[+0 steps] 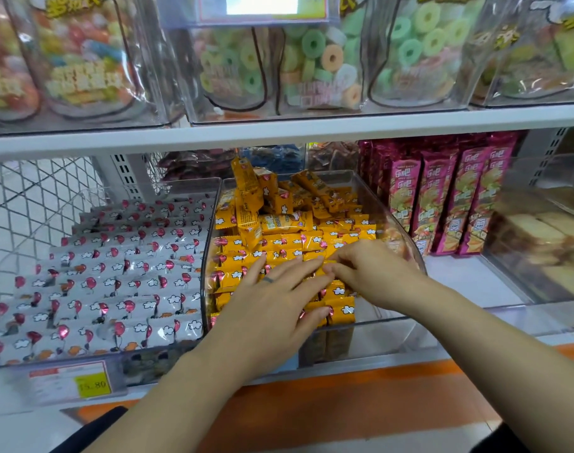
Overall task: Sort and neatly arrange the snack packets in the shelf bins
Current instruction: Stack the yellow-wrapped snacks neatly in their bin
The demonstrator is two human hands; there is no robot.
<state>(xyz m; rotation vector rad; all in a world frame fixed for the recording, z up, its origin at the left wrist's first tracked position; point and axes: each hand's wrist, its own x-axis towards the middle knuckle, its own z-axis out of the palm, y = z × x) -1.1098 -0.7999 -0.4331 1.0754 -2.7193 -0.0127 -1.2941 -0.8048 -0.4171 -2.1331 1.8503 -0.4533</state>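
Observation:
A clear plastic bin (pixel 406 233) in the middle of the lower shelf holds several yellow snack packets (pixel 279 243), laid in rows at the front and heaped loosely at the back. My left hand (pixel 276 299) lies flat with straight fingers pressing on the front rows. My right hand (pixel 367 269) reaches in from the right, and its fingertips pinch a yellow packet (pixel 325 264) beside my left fingertips. To the left, another bin (pixel 67 364) holds several white packets (pixel 116 273) with red balloons in neat rows.
Upright pink snack boxes (pixel 449 197) stand right of the yellow bin. A clear bin of cake slices (pixel 540 243) is at the far right. Clear tubs of gummy rings (pixel 315 60) fill the upper shelf. A yellow price tag (pixel 93 384) hangs on the shelf front.

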